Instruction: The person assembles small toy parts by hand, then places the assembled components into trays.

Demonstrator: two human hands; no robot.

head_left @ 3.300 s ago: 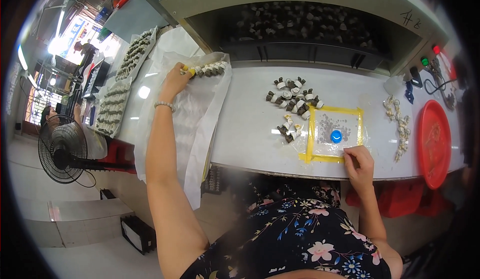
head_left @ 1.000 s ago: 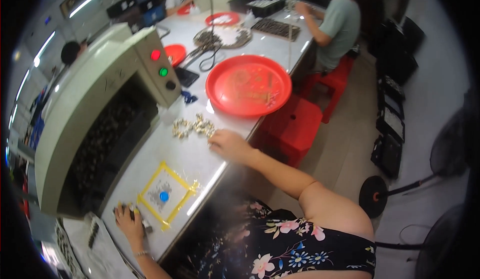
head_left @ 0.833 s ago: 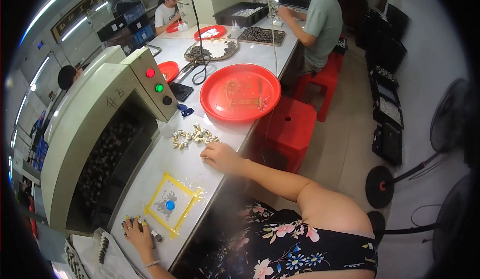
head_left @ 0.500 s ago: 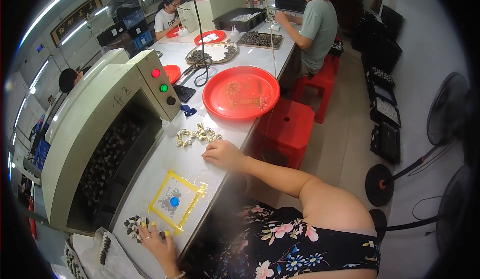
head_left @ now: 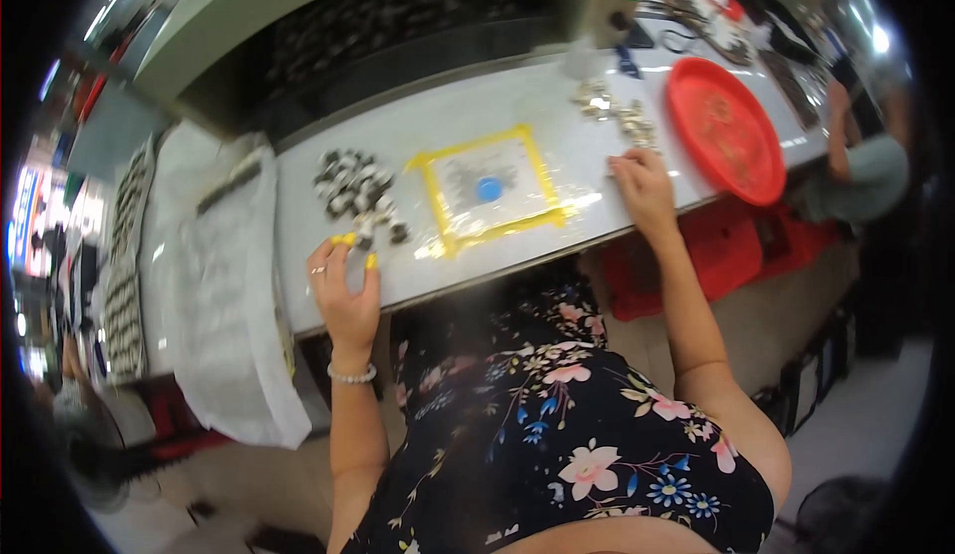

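Note:
My left hand (head_left: 343, 290) is at the table's near edge with thumb and fingers apart and yellow covers on some fingertips. Its fingertips reach the near side of a loose pile of small black-and-white pieces (head_left: 353, 186). My right hand (head_left: 647, 191) rests farther right, fingers bent and drawn together; whatever may be between them is hidden. Just beyond it lie several small gold-and-white pieces (head_left: 637, 124). Between my hands, yellow tape (head_left: 445, 211) frames a square on the white table (head_left: 398, 274). A round blue piece (head_left: 489, 189) sits inside the square.
A machine with a dark opening (head_left: 398, 42) stands along the table's back. To the right is a red round tray (head_left: 711, 121), with red stools (head_left: 686, 256) below. White sheeting (head_left: 234, 295) hangs over the left edge. A person (head_left: 865, 181) sits far right.
The view has swung round and down to my work spot. My left hand has drawn back from over the black-and-white pile to its near edge. My right hand stays beside the gold-and-white pieces.

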